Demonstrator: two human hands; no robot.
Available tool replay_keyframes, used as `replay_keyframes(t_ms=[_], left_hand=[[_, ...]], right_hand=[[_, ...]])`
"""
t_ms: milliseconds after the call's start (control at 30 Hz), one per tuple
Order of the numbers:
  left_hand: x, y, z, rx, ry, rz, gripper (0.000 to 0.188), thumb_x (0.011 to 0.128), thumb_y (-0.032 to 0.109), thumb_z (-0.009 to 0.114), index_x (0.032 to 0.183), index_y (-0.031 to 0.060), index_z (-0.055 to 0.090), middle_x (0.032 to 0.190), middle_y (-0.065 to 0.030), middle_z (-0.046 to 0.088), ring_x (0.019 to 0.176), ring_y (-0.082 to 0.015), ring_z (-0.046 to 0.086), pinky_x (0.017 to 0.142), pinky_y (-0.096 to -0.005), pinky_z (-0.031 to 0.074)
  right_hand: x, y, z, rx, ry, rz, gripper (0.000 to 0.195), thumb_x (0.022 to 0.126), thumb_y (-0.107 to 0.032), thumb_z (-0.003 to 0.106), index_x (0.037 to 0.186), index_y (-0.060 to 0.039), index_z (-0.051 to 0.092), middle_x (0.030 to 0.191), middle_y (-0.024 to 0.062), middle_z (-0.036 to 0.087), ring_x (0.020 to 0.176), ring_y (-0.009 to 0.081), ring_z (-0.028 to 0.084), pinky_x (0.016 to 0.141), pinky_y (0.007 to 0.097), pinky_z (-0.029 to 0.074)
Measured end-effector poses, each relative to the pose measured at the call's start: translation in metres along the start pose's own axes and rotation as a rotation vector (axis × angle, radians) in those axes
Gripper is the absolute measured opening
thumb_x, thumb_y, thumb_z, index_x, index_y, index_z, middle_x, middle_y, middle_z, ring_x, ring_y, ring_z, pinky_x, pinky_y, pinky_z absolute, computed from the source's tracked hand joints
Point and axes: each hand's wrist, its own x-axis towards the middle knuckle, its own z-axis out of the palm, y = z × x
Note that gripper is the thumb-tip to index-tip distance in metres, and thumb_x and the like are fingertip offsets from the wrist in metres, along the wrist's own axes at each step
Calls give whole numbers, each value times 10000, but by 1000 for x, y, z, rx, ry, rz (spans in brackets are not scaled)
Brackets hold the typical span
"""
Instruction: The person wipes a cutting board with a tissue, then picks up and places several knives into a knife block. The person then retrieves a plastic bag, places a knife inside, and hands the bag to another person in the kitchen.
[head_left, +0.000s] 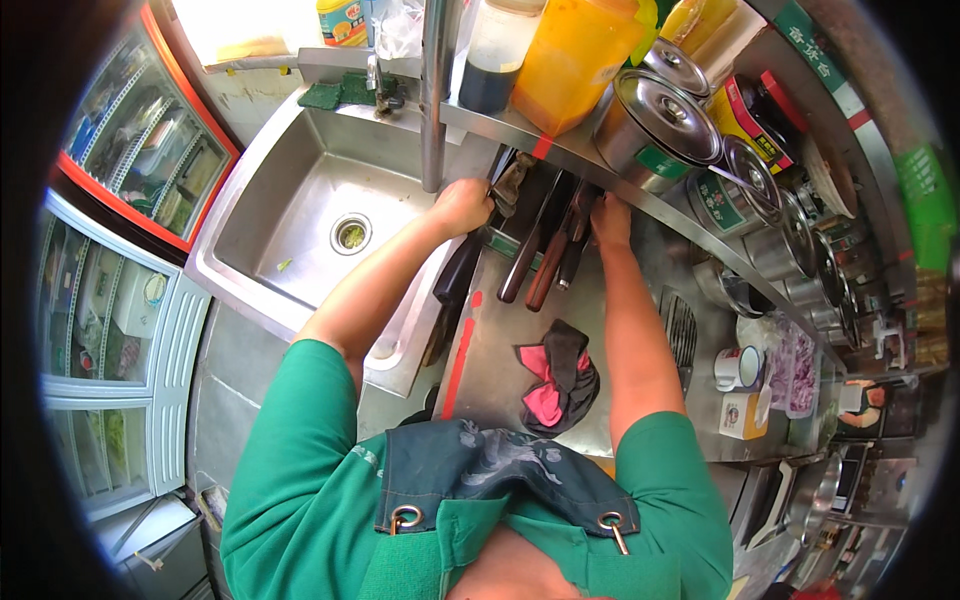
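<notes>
Several knives with dark and brown handles (546, 271) lie side by side under the steel shelf, their handles towards me. A holder with a green label (514, 249) is partly visible beneath them. My left hand (463, 207) is curled at the left end of this holder, beside a worn brownish object (512, 184) and above a black handle (459, 268). My right hand (611, 220) is at the right end, close to the knife handles. Its fingers are partly hidden by the shelf edge. A crumpled black and pink cloth (559, 379) lies on the steel counter (487, 360) between my forearms.
Left of the counter is a steel sink (262, 202) with green scraps in its drain. The shelf (645, 191) overhead carries lidded steel canisters (660, 127) and an orange-filled container (574, 60). At right stand an enamel mug (739, 369) and a tub of chopped purple vegetable (795, 371).
</notes>
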Motion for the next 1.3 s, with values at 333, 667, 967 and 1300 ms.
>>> replay_keyframes(t_ms=[333,667,967,1300], left_hand=[[31,10,9,-73,44,-104,211,749,144,509,879,7,601,870,-232,598,876,-377,566,790,-430,440],[58,0,24,18,162,11,217,733,154,502,840,1,613,849,-241,597,846,-390,570,777,-447,449],[85,-12,34,15,188,-9,236,741,173,516,856,-1,627,902,-235,596,892,-384,561,809,-439,442],[87,-12,32,-2,173,16,268,757,199,528,923,10,619,943,-230,593,923,-381,552,828,-419,442]], right_hand=[[31,-14,-12,437,26,62,849,686,-197,680,1343,17,187,1381,217,214,1288,358,197,1065,381,169],[64,19,18,513,50,29,776,725,-283,649,1320,-4,237,1339,190,251,1238,329,237,1022,382,197],[79,34,19,505,48,28,690,752,-313,618,1280,-10,292,1274,184,320,1159,318,317,954,382,267],[85,39,17,494,7,62,604,782,-345,583,1235,-17,352,1201,176,398,1072,306,405,879,382,346]])
